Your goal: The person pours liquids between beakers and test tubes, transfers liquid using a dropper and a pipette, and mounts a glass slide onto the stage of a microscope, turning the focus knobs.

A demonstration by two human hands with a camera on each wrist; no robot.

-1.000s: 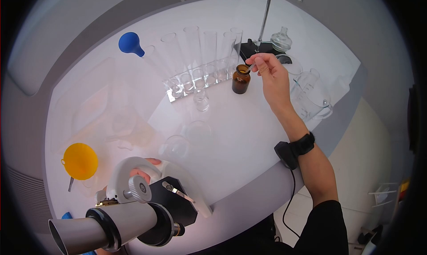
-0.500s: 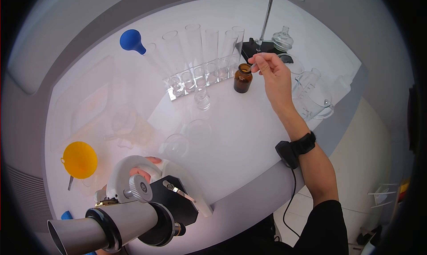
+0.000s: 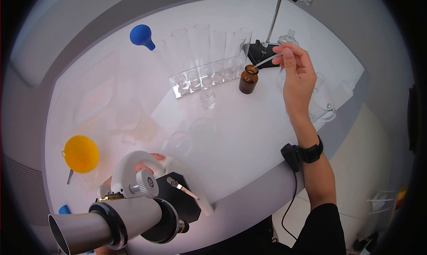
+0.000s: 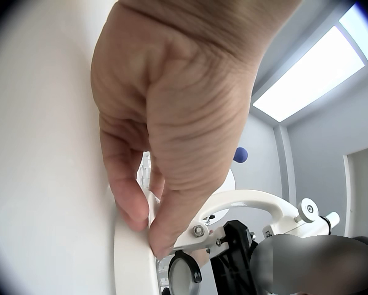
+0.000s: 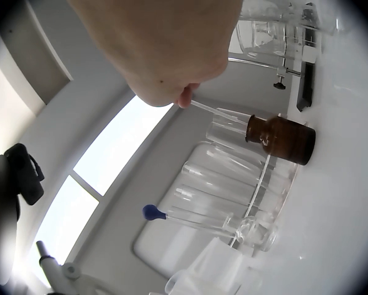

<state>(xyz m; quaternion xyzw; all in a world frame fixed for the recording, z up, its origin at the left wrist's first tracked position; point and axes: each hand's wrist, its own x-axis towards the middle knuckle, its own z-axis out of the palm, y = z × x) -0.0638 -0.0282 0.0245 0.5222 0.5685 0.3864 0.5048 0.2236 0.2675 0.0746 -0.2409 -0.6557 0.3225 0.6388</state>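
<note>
A thin clear rod [image 3: 268, 60] slants down into the mouth of a brown glass bottle [image 3: 248, 80] that stands upright on the table. My right hand [image 3: 298, 77] pinches the upper end of the rod between thumb and fingers, to the right of the bottle. The right wrist view shows the rod's tip inside the neck of the brown bottle [image 5: 284, 140]. At the lower left, my left hand [image 4: 165, 117] has thumb and fingers around the white base [image 4: 133, 261] of a microscope [image 3: 133, 215], which hides much of that hand in the head view.
Left of the bottle stands a rack [image 3: 209, 79] with several glass tubes. A stand with a black base [image 3: 262, 54] and glassware are behind my right hand. A clear beaker [image 3: 324, 107] is at the right edge. A blue bulb [image 3: 141, 34] and yellow funnel [image 3: 81, 154] are on the left.
My right hand has moved up and to the right, away from the bottle's mouth, and more of the rod shows. The head view has shifted slightly.
</note>
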